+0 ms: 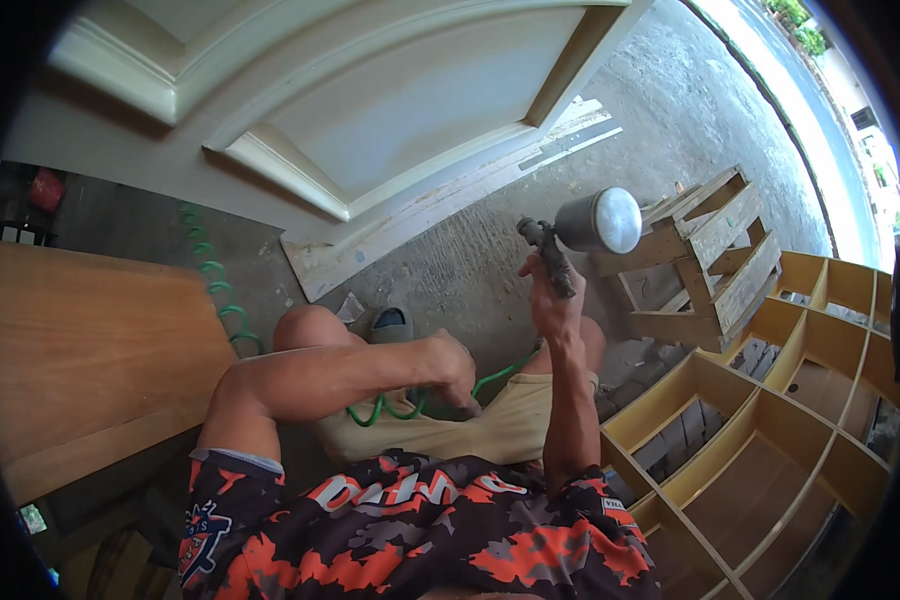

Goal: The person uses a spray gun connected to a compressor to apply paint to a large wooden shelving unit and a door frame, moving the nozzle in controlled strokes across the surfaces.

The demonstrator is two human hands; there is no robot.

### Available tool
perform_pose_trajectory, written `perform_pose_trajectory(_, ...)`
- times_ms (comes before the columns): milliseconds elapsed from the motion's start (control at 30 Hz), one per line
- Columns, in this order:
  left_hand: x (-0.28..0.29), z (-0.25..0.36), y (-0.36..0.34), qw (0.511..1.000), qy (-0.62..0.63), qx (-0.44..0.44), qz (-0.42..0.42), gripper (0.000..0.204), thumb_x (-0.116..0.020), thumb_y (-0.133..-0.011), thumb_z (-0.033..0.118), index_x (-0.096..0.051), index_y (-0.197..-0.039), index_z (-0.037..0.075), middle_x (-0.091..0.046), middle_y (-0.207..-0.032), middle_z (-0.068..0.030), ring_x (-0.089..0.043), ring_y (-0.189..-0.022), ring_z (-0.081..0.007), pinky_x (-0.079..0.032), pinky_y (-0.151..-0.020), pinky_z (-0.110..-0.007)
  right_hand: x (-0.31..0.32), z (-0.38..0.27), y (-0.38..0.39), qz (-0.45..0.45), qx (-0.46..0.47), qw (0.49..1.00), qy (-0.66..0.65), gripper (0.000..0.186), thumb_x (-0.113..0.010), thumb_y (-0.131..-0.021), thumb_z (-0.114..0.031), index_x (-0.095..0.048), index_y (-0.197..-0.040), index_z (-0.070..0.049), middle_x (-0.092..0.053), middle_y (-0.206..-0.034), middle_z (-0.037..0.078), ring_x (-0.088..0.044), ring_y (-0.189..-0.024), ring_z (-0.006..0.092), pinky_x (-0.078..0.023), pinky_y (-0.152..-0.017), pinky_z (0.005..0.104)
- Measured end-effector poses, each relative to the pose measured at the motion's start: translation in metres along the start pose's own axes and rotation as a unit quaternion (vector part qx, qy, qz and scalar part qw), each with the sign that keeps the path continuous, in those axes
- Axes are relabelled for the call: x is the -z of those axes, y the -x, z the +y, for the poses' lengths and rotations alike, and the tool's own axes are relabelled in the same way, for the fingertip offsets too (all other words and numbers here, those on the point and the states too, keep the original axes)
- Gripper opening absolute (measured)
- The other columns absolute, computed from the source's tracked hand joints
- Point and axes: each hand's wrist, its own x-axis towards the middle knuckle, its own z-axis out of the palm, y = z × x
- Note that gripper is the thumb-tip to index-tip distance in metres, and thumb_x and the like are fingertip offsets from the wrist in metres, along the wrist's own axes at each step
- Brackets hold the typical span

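My right hand (553, 305) is wrapped around the handle of a spray gun (546, 243), raised in front of my right knee. A round metal paint cup (600, 221) is attached to the gun and tilts to the right. Over my lap, my left hand (454, 370) is closed at a green coiled hose (370, 412), which shows on both sides of it. Its fingertips point down and are partly hidden. Ahead stands a large cream panelled door (420, 100), apart from the gun. A pale board (370, 255) lies along its lower edge.
At the right stand a slatted wooden crate (725, 250) and a yellowish compartmented shelf frame (745, 405). A brown wooden panel (100, 350) fills the left side. More green coil (210, 268) runs across the concrete floor (470, 240) between this panel and the door.
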Motion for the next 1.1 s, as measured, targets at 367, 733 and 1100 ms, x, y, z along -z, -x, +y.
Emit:
perform_pose_trajectory(367,-0.027,-0.058,-0.012,0.969,-0.026,0.052,0.240,0.064,-0.061,-0.100,0.065,-0.084,-0.097,0.005,-0.081,-0.100,-0.0206,-0.079,-0.099,-0.0400,-0.061,-0.086,-0.053,-0.021,-0.012,0.014,-0.015,-0.087,0.996,0.005,0.031,-0.071,-0.107,-0.026,-0.076,-0.091,0.000,-0.068,-0.073,0.005,-0.055,-0.066,0.0116,-0.045,-0.062,0.0336)
perform_pose_trajectory(733,-0.017,-0.089,-0.015,0.950,0.051,0.040,0.305,0.013,-0.082,-0.073,0.010,-0.083,-0.086,0.008,-0.082,-0.098,-0.0175,-0.081,-0.095,-0.0344,-0.063,-0.081,-0.051,-0.014,0.003,-0.016,-0.005,-0.055,0.998,0.011,0.036,-0.069,-0.109,-0.030,-0.076,-0.087,-0.002,-0.049,-0.059,-0.006,-0.044,-0.054,0.0048,-0.033,-0.052,0.0298)
perform_pose_trajectory(1100,-0.038,-0.085,-0.046,0.940,0.098,0.052,0.322,0.013,-0.079,-0.078,0.007,-0.083,-0.091,0.007,-0.082,-0.100,-0.0172,-0.081,-0.097,-0.0351,-0.063,-0.083,-0.052,-0.025,0.012,-0.044,-0.008,-0.057,0.998,0.022,0.039,-0.068,-0.110,-0.032,-0.076,-0.085,-0.003,-0.048,-0.055,-0.006,-0.046,-0.050,0.0040,-0.033,-0.050,0.0282)
